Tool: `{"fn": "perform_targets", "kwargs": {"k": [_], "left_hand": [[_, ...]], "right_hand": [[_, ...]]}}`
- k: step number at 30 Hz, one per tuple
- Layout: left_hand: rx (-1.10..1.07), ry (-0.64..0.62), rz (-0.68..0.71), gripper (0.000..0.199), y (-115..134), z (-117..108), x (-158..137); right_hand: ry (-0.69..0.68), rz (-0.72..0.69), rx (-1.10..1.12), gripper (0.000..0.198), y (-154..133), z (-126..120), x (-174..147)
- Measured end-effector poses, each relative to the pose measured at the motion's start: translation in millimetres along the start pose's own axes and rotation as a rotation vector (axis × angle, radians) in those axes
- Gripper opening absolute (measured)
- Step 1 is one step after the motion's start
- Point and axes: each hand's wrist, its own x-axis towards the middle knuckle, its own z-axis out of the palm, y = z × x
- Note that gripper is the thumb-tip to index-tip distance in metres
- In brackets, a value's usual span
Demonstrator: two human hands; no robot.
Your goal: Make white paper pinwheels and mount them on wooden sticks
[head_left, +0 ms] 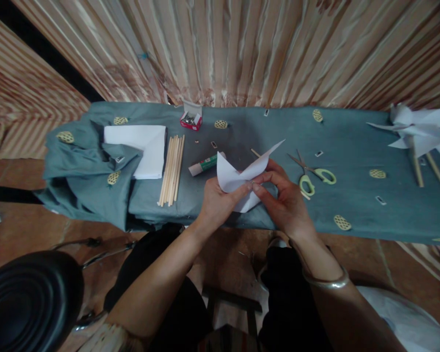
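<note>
Left hand [217,201] pinching the bent white paper [231,177] at its middle, thumb on the near side; right hand [288,198] gripping the same paper, its thumb tip close to the left thumb; paper lies between both hands, two points rising beyond them. Glue stick [205,165] just beyond the left hand, wooden sticks [172,168] farther to its left; scissors [310,173] just right of the right hand; paper pinwheels [420,128] well apart, farther right.

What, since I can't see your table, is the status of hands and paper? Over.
Left hand, right hand: both pinching paper. It's bent, two tips up. Close by: glue, partly behind it; scissors, blades parted, beyond right hand.
</note>
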Motion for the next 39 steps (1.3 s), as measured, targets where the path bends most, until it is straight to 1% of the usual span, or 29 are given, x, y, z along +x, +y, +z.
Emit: {"fn": "perform_targets", "kwargs": {"k": [2,4,5,8,9,11,15,18,21,25,30,34,39], "left_hand": [[0.000,0.007,-0.002,0.027,-0.2,-0.4,0.3],[0.003,0.017,-0.007,0.026,-0.4,-1.0,0.7],[0.001,0.016,-0.012,0.026,-0.7,-1.2,0.8],[-0.009,0.003,-0.020,0.024,-1.4,-2.1,1.0],[-0.010,-0.003,-0.021,0.024,-1.5,-2.4,1.0],[-0.007,-0.015,-0.028,0.024,-1.3,-3.1,0.9],[-0.001,-0.045,-0.048,0.024,0.0,-5.2,0.9],[-0.025,-0.076,-0.049,0.022,0.7,-6.2,1.6],[-0.015,-0.084,-0.047,0.021,1.2,-6.0,2.3],[0.027,-0.057,-0.045,0.024,0.0,-6.3,2.7],[0.036,-0.067,-0.060,0.028,-3.2,-9.0,2.6],[0.046,-0.067,-0.050,0.026,-3.4,-9.7,3.2],[0.048,-0.080,-0.028,0.025,-0.6,-9.1,4.6]], "right_hand": [[0.023,0.004,0.019,0.007,1.2,0.6,-0.1],[0.050,0.008,0.051,0.013,3.8,1.5,0.0],[0.064,0.010,0.069,0.020,5.3,2.0,0.3],[0.075,0.003,0.131,0.050,8.7,2.3,1.7],[0.062,-0.003,0.151,0.057,9.0,1.8,2.2],[0.017,-0.004,0.176,0.062,8.5,-0.2,3.2],[-0.036,0.064,0.170,0.057,5.2,-4.6,3.1],[-0.031,0.115,0.182,0.051,4.3,-5.2,1.8],[-0.012,0.136,0.202,0.047,5.6,-3.9,0.8],[-0.009,0.149,0.244,0.046,6.1,-2.0,1.2],[-0.020,0.202,0.297,0.048,1.8,-1.2,2.3],[-0.020,0.232,0.317,0.048,-0.4,-1.2,2.2],[0.021,0.237,0.318,0.047,-1.1,-0.1,1.7]]}}
